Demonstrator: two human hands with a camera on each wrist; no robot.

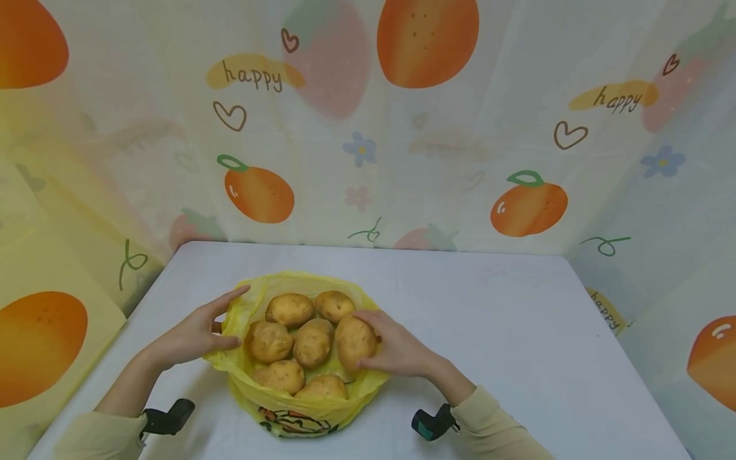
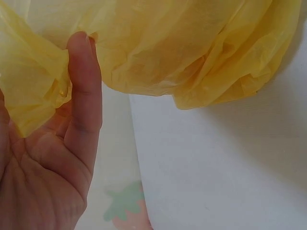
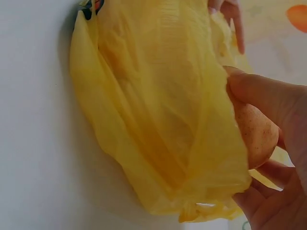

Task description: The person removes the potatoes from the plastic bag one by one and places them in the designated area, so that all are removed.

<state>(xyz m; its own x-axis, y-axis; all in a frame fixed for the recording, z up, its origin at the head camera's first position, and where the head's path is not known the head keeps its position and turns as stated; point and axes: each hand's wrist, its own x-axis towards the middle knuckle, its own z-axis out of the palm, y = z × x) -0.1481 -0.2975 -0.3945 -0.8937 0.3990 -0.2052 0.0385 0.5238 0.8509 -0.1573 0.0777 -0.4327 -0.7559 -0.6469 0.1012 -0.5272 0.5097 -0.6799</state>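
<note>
A yellow plastic bag (image 1: 299, 409) sits on the table with its mouth spread wide and several potatoes (image 1: 313, 343) inside. At its right side, my right hand (image 1: 397, 343) grips one potato (image 1: 356, 342) between thumb and fingers, just inside the rim. The right wrist view shows that same potato (image 3: 256, 129) partly behind the bag's side (image 3: 168, 105). My left hand (image 1: 198, 332) holds the bag's left rim, thumb and fingers apart. Up close in the left wrist view, the crumpled edge (image 2: 36, 91) of the bag lies within the left hand (image 2: 53, 158).
A white-covered table (image 1: 489, 332) extends to the right of the bag and behind it. Fruit-printed cloth (image 1: 425, 140) hangs along the back and both sides. Black wrist devices (image 1: 169, 416) are strapped by the sleeves.
</note>
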